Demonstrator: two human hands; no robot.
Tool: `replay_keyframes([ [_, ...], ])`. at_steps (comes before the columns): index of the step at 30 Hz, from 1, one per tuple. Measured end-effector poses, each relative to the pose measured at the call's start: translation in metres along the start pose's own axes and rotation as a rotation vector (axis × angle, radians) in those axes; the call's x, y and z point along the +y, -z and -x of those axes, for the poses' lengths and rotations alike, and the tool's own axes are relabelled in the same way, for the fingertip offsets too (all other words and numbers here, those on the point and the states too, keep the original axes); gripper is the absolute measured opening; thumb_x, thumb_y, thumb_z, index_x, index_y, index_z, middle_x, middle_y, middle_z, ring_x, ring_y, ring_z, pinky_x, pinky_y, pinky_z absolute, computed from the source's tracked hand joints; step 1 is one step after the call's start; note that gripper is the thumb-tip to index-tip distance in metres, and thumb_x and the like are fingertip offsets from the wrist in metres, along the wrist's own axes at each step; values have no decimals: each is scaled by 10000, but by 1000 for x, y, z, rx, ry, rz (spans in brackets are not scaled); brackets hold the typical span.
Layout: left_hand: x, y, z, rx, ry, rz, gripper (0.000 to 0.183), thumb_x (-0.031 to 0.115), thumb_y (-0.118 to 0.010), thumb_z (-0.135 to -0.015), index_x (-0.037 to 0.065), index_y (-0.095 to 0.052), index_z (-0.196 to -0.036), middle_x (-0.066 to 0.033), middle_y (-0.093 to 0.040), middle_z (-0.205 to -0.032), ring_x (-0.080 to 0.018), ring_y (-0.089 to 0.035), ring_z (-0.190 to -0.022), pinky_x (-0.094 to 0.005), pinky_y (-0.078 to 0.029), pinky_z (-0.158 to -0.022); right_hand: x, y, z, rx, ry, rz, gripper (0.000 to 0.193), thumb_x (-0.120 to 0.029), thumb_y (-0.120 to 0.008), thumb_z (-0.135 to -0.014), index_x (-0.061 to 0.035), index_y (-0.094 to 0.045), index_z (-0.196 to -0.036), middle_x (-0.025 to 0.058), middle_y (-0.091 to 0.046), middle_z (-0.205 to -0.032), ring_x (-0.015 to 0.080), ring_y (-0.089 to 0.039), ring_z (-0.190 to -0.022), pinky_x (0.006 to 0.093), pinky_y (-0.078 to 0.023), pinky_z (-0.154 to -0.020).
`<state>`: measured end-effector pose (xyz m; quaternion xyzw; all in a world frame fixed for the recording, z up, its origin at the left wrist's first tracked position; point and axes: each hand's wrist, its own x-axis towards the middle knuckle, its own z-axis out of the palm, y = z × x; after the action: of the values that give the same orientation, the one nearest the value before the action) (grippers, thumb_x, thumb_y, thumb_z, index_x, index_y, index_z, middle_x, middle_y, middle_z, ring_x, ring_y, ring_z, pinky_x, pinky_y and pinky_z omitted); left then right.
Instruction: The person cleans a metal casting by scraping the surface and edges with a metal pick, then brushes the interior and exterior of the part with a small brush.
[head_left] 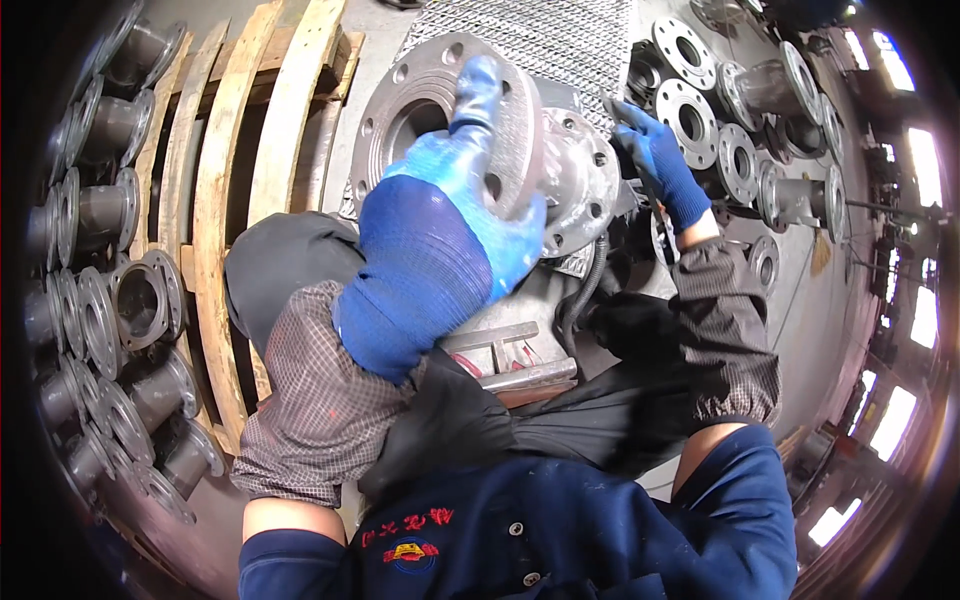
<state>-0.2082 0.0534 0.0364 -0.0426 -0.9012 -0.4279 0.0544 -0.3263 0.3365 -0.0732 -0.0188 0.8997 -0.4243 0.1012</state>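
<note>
A grey metal flanged pipe fitting [522,130] lies in front of me on a mesh-patterned metal surface [520,35]. Its large round flange, with a wide bore and bolt holes, faces left; a smaller flange is at its right end. My left hand [430,235], in a blue glove, grips the large flange, one finger stretched up across its face and the thumb along the lower rim. To the right of the fitting, my blue-gloved right hand [660,165] is closed around a dark, slim tool [644,182]. Its exact kind is not clear.
Wooden pallets [235,130] lie to the left, with several flanged pipe pieces [105,215] stacked beyond. More loose flanges [690,120] and fittings lie on the floor at the right. Between my legs sit a metal frame [525,378] and a dark hose [580,305].
</note>
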Motion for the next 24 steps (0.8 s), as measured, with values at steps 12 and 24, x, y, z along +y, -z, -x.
replay_keyframes([
  [12, -13, 6, 14, -35, -2, -53, 791, 166, -654, -710, 5, -311, -1404, -233, -447, -1348, -302, -460, -1248, -328, -373, -1023, -7, -75, 87, 285, -128, -959, 393, -79, -451, -918, 29, -445, -1295, 123, -584, -1172, 188, -574, -1028, 301, -477, -889],
  [24, -8, 37, 4, 49, 332, 95, 682, 193, -687, -735, -31, -437, -1328, -207, -650, -1025, -190, -631, -902, -251, -505, -778, -23, -98, 88, 199, 73, -623, 370, -75, -476, -890, 57, -487, -1235, 131, -620, -1046, 188, -583, -919, 290, -471, -839],
])
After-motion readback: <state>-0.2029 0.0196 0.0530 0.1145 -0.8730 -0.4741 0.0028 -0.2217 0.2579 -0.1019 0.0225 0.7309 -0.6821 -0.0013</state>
